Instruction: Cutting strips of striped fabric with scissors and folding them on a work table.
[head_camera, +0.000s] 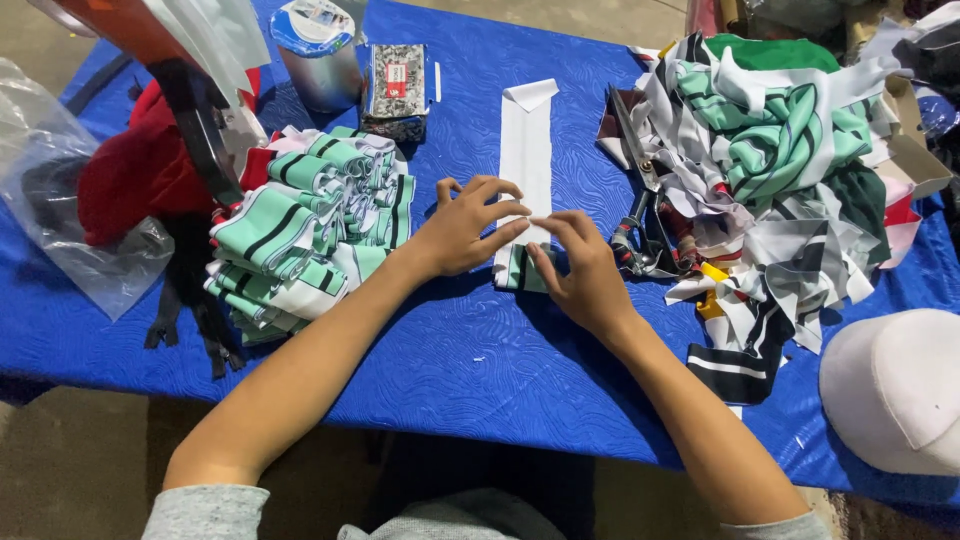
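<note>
Your two bare forearms reach forward from the near edge over a blue table (480, 380), meeting at its middle. Your left hand (465, 228) lies with its fingers spread narrowly, pressing flat on the near end of a white fabric strip (527, 150). Your right hand (585, 270) touches the same end from the right, its fingertips pinching the strip's edge where a green and black striped fold shows beneath. The strip lies flat, its long axis running straight from near to far, and its far end is folded over into a small point facing away from you.

Near right, a white cap (895, 390) sits at the table's edge. Just right of your right hand lie dark scissors (640, 200), blades pointing far. Beyond them spreads a loose heap of fabric scraps (780, 150) in green, white and black. Left of your left hand is a stack of folded striped pieces (310, 225) in mint, white and black, with black zippers (190, 310) trailing beside it. Farther left are a red cloth (130, 175) and a clear plastic bag (60, 200). At the far edge stands a metal tin (320, 50) beside a small patterned box (397, 85).
</note>
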